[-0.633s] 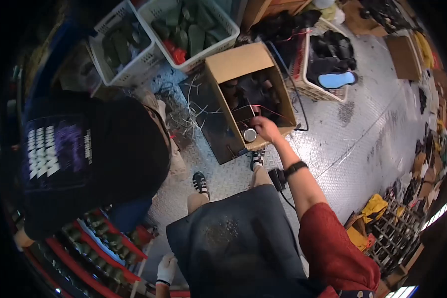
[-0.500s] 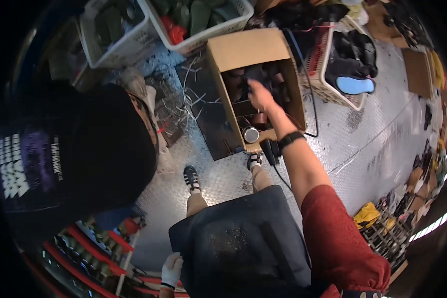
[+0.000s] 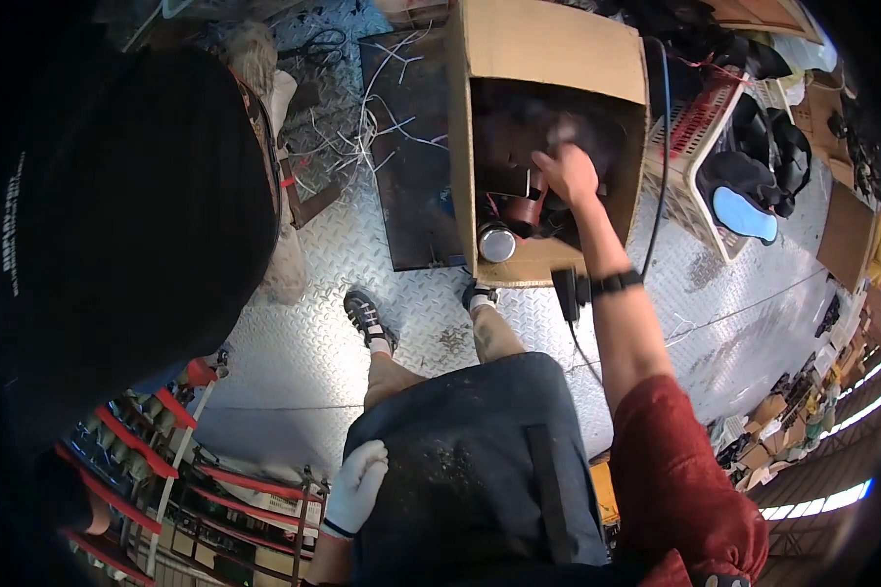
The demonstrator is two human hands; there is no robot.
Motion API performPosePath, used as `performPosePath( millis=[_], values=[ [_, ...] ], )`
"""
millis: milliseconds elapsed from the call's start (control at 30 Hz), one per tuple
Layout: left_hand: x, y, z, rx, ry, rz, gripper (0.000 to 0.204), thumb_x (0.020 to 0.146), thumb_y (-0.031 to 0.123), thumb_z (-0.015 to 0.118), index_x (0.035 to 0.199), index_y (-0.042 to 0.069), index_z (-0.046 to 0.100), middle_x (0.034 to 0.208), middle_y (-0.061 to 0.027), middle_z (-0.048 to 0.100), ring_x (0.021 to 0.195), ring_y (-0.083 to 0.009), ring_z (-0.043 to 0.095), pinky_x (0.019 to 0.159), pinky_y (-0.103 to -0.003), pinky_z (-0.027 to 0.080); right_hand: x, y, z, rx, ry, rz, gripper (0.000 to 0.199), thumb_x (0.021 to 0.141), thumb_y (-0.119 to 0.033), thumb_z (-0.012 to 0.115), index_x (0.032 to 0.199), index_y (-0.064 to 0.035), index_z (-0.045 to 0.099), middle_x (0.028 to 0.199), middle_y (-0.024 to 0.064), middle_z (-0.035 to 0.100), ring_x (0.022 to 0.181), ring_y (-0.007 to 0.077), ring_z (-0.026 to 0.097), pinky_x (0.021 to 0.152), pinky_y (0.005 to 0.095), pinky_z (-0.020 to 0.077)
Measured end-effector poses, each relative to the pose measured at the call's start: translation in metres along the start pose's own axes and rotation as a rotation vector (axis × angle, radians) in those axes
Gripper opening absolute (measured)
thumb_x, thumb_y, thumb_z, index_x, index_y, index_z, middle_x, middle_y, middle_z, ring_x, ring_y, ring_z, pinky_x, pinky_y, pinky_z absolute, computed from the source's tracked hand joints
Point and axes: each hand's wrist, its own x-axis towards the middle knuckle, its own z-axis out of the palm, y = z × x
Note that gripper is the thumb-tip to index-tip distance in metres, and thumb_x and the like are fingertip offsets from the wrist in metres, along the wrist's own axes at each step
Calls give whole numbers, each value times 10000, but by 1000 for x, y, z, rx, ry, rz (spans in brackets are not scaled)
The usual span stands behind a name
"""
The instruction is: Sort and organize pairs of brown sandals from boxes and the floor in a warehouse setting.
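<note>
My right hand (image 3: 572, 176), bare with a black band at the wrist, reaches into an open cardboard box (image 3: 556, 47). Its thumb side points left; the other fingers are blurred against the dark inside, so any hold is hidden. Just below it in the box lies a reddish-brown rounded piece (image 3: 525, 211). A round silver-topped object (image 3: 496, 244) sits in the box's near left corner. My left hand (image 3: 358, 487), in a white glove, is loosely closed at the left edge of the dark apron (image 3: 460, 430) over my lap, with nothing visible in it.
A person in a black shirt (image 3: 137, 215) is close on my left. Right of the box stands a white plastic crate (image 3: 705, 186) holding black pieces and a blue insole-shaped piece (image 3: 744, 212). White strips (image 3: 367, 132) litter the metal floor. Red-edged racks (image 3: 127, 430) stand lower left.
The view has shifted, with the box now higher and farther right. My right hand has moved to the right inside the box. My left hand shows more fully beside the apron.
</note>
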Motion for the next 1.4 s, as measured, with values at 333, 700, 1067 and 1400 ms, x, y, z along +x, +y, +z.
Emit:
performPosePath(
  millis=[333,700,1067,1400],
  values=[
    [78,134,45,3,-84,509,569,849,62,582,1340,-28,309,1338,-197,403,1256,-259,396,1013,-327,340,-247,-50,-96,1688,-165,342,269,864,-298,566,666,-136,481,471,-66,348,360,56,271,365,229,176],
    [106,178,47,-564,-471,342,439,859,18,416,1294,-32,385,1251,-115,469,1171,-191,439,990,-308,338,-316,-127,-99,1988,-334,331,278,898,-243,545,657,-130,464,557,-13,447,441,56,313,404,209,242],
    [96,161,57,-524,-230,299,651,808,4,557,1371,-35,232,1293,-135,416,1159,-184,447,952,-298,391,-314,-129,-80,1670,-446,199,201,938,-226,500,994,-36,531,616,-4,517,492,51,404,455,199,322],
    [116,137,16,-284,-4,302,393,812,50,450,1199,-17,472,1100,-76,542,984,-143,530,860,-261,416,-98,70,-23,541,154,-238,319,828,-158,555,1119,-27,549,1052,189,598,964,337,594,843,385,474]
  ],
)
